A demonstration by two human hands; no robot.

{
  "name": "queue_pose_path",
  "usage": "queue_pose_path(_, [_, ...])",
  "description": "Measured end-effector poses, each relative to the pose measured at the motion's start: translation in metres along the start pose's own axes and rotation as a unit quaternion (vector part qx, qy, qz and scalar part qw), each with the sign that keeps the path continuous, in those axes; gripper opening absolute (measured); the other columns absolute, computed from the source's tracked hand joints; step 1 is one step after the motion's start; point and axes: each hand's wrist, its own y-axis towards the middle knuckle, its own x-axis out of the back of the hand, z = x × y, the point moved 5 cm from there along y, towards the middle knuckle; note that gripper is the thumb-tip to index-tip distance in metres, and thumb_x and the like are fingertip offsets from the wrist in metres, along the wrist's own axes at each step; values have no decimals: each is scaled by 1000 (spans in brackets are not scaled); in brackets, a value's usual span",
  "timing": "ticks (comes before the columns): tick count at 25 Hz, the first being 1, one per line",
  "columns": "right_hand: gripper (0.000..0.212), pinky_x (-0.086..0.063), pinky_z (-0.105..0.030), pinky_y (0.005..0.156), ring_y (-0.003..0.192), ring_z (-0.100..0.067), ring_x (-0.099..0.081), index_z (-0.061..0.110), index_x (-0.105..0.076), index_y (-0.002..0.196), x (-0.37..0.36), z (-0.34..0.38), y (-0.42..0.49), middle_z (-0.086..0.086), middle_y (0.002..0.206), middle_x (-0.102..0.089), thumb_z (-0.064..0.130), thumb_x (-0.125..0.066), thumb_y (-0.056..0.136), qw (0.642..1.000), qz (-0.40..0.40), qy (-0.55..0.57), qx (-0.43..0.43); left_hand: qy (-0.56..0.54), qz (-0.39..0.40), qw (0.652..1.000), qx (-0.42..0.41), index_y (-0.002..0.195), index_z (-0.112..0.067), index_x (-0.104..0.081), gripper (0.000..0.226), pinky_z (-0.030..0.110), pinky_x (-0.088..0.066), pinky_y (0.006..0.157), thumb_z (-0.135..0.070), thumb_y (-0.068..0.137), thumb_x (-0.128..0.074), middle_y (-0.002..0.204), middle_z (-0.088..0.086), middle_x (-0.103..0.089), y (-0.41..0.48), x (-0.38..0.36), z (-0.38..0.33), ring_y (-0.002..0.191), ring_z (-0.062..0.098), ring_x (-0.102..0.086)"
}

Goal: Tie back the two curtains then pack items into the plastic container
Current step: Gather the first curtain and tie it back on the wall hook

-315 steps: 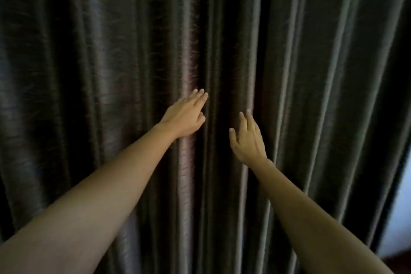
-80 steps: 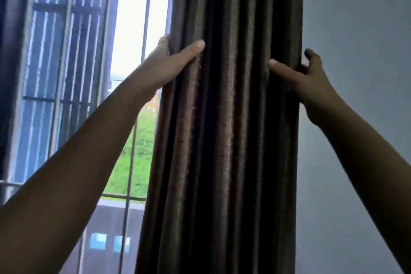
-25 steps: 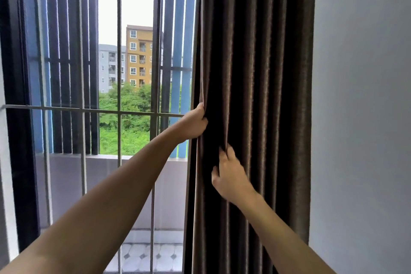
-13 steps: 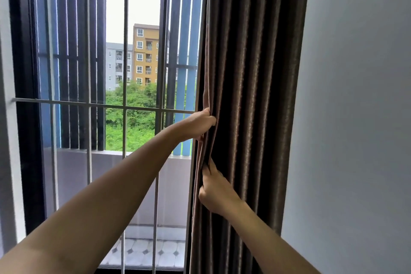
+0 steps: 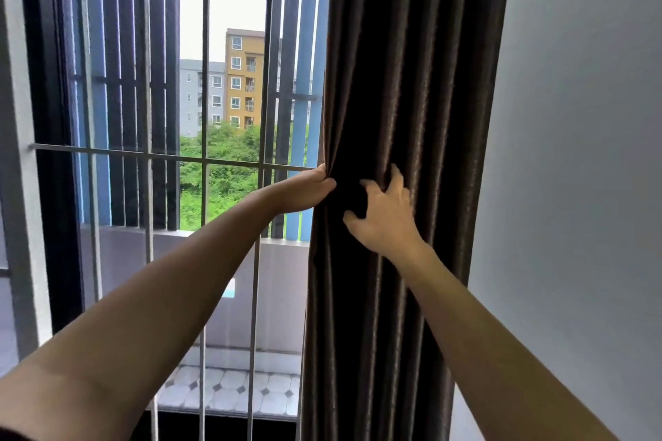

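The curtain (image 5: 412,82) hung gathered in a dark column of pleats from 12 o'clock down to 6 o'clock, a little right of centre, between the window bars (image 5: 204,261) at 9 o'clock and the plain wall (image 5: 573,154) at 3 o'clock. My left hand (image 5: 308,190) was clenched on its window-side edge, thumb and fingers pinching the hem just left of centre. My right hand (image 5: 385,217) sat just beside it at the middle of the view, fingers clawed into the pleats and thumb underneath, grasping a bunch of cloth between them.

I judged the fabric to be soft and limp but fairly heavy, a thick weave with a slight sheen. It would fold wherever I squeezed it, hold no shape of its own, and slide back into loose pleats if I let go. The best hold looked to be round the whole bundle at this height, both hands circling it rather than pinching single folds. I saw no tie-back; one might have hung behind the cloth, but the dark folds hid that. The plastic container was out of sight.
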Motion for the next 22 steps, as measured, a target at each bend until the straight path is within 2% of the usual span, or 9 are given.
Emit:
queue_pose_path(4, [69, -29, -36, 110, 135, -36, -29, 6, -21, 145, -34, -9, -14, -14, 153, -11, 26, -54, 88, 995, 78, -2, 54, -7, 2, 1000, -4, 133, -11, -41, 42, 37, -35, 106, -19, 93, -33, 124, 5, -54, 1, -5, -3, 124, 22, -46])
queue_pose_path(7, [73, -28, -33, 113, 140, -28, -24, 11, -7, 149, -67, -20, -46, -4, 158, 2, 19, -50, 90, 982, 166, 21, 89, 18, -11, 999, 28, 126, 12, -38, 40, 47, -35, 103, -13, 95, -31, 129, 26, -49, 1, -6, -9, 125, 38, -41])
queue_pose_path(9, [75, -28, -32, 114, 141, -25, -23, 14, -4, 150, -79, -24, -57, 0, 158, 5, 17, -49, 89, 975, 198, 22, 99, 15, -1, 999, 45, 115, 16, -40, 37, 46, -46, 83, -12, 94, -30, 105, 30, -55, 0, -8, -13, 94, 39, -56])
queue_pose_path(10, [76, -28, -32, 114, 141, -24, -23, 15, -4, 150, -82, -26, -58, 1, 158, 5, 16, -49, 89, 974, 202, 24, 102, 10, 2, 998, 55, 113, 14, -41, 36, 38, -44, 68, -14, 93, -30, 76, 11, -48, 1, -9, -13, 69, 29, -54])
queue_pose_path(11, [75, -27, -32, 114, 141, -24, -22, 15, -5, 150, -83, -27, -58, 1, 159, 4, 16, -49, 89, 974, 202, 23, 103, 6, 1, 998, 68, 119, 14, -37, 40, 32, -39, 60, -16, 93, -31, 76, 18, -49, 2, -10, -13, 57, 19, -44])
queue_pose_path(15, [69, -24, -30, 114, 141, -25, -20, 10, -13, 148, -83, -21, -55, -4, 159, -1, 21, -48, 90, 975, 191, -12, 110, 3, 5, 998, 69, 128, 14, -31, 48, 24, -36, 52, -17, 93, -33, 70, 3, -40, 5, -16, -19, 56, 12, -38])
queue_pose_path(18, [67, -26, -32, 111, 139, -26, -24, 10, -17, 147, -82, -13, -57, -3, 158, -5, 24, -49, 90, 978, 174, -31, 114, -18, 14, 999, 38, 112, -8, -51, 30, 22, -38, 56, -29, 93, -40, 79, 1, -47, 3, -22, -31, 63, 10, -45])
queue_pose_path(20, [68, -24, -31, 112, 139, -26, -23, 11, -23, 146, -79, -15, -56, -2, 157, -9, 27, -52, 87, 976, 185, -36, 111, 48, -3, 999, -3, 105, -14, -52, 34, 21, -39, 61, -44, 90, -48, 84, -1, -52, 3, -26, -35, 71, 10, -51])
queue_pose_path(22, [63, -22, -32, 113, 141, -23, -19, 15, -38, 140, -66, -23, -50, 1, 157, -13, 32, -58, 83, 977, 191, -6, 93, 92, -24, 995, -27, 87, -13, -45, 20, 21, -36, 55, -33, 91, -49, 80, 3, -50, 5, -30, -36, 67, 14, -48])
